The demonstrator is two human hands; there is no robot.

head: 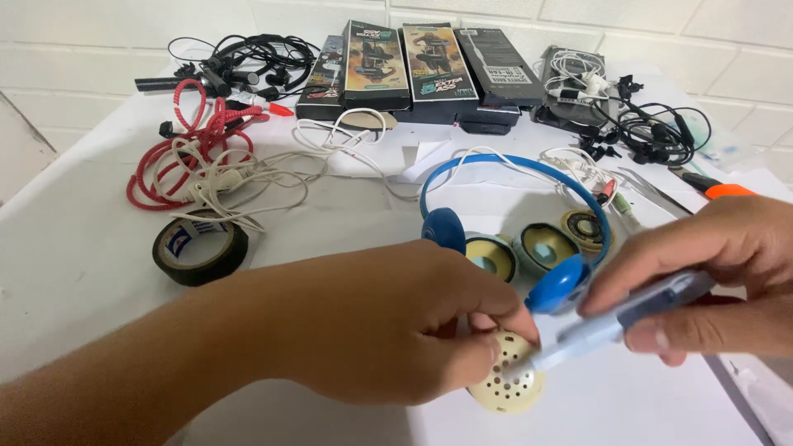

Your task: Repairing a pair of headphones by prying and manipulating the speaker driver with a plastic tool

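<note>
My left hand (372, 326) pinches a round cream perforated earcup cover (508, 380) just above the white table. In my right hand (719, 264) is a pale blue pen-shaped tool (619, 322), its tip touching the cover's top edge. Just behind both hands lies a blue headband headphone (516, 165) taken apart, with blue earcups (557, 282), two loose foam-ringed pads (541, 246) and a bare speaker driver (582, 227) under its arc.
A black tape roll (200, 248) sits left, behind it tangled red (178, 144) and white cables. Several boxes (413, 66) and black earphones (652, 128) line the back. An orange-handled tool (719, 188) lies at right; the white table (83, 248) drops off at left.
</note>
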